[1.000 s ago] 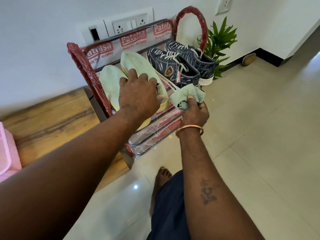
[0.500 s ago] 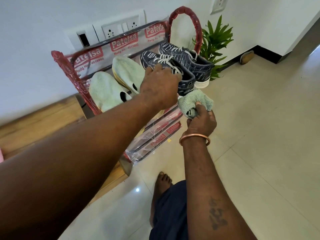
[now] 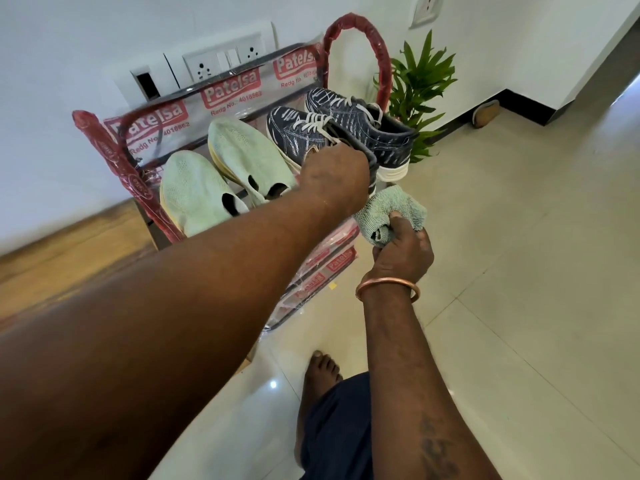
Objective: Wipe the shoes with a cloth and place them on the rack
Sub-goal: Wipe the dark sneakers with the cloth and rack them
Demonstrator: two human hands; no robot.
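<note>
Your left hand (image 3: 334, 176) closes over the heel of the near navy sneaker (image 3: 298, 133), which stands on the top shelf of the rack (image 3: 104, 147); your fingertips are hidden behind the collar. The sneaker is dark blue with pale streaks, white laces and a white sole. The far navy sneaker (image 3: 367, 116) sits beside it at the rack's right end. Two pale green slip-ons (image 3: 197, 192) occupy the rack's left half. Your right hand (image 3: 403, 252) grips a bunched green cloth (image 3: 391, 209) just in front of the rack.
</note>
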